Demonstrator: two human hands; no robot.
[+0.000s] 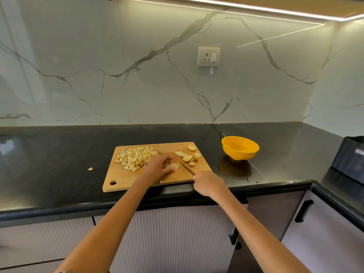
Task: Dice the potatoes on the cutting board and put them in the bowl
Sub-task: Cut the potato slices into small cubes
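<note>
On a wooden cutting board (pixel 126 174), the left hand (pixel 160 168) curls its fingers (pixel 169 170) over a potato piece (pixel 173 166). The right hand (pixel 208 183), fingers wrapped tight, grips a knife (pixel 186 168). A yellow bowl (pixel 240 147) sits nearby on the desk (pixel 59 154).

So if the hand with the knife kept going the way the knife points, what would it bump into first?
Probably the potato piece held by the left hand. The right hand aims the knife up-left at it, with the tip already beside it.

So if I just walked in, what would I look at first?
Probably the bright yellow bowl, standing on the black counter to the right of the cutting board. Next, the pale heap of diced potato on the board's left half. Then the hands: the left hand holds a potato piece while the right hand grips a knife.
</note>
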